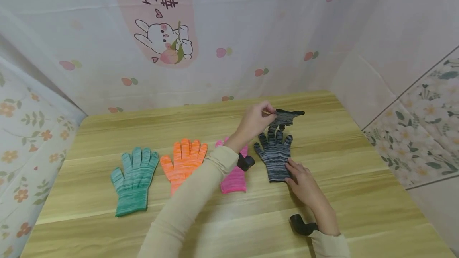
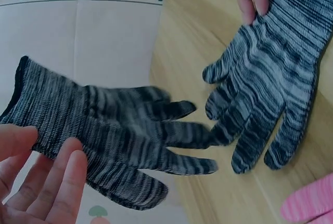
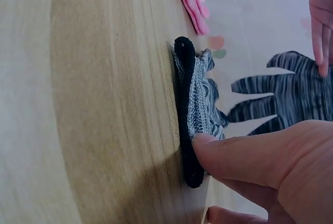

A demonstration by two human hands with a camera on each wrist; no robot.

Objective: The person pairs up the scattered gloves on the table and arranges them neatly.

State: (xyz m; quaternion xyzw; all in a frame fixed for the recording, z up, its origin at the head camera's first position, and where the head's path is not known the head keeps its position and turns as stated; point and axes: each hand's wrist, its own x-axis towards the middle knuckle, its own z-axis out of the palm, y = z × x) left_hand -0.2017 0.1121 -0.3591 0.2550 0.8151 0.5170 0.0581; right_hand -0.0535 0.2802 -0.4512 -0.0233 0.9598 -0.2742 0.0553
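My left hand (image 1: 254, 126) pinches the cuff of a black-and-grey knitted glove (image 2: 125, 135), raised above the far part of the table with its fingers dangling. A matching black-and-grey glove (image 1: 276, 160) lies flat on the table just below, fingers pointing away. The raised glove's fingertips overlap the flat one's in the head view; whether they touch, I cannot tell. My right hand (image 1: 305, 184) rests on the right edge of the flat glove, fairly straight fingers along its side. In the right wrist view the thumb (image 3: 234, 156) presses on the black-edged cuff.
To the left lie a pink glove (image 1: 234, 180), partly hidden by my left forearm, an orange glove (image 1: 184, 160) and a green glove (image 1: 134, 182) on the wood-grain table (image 1: 89, 226). A printed curtain (image 1: 233, 19) hangs behind the table's far edge.
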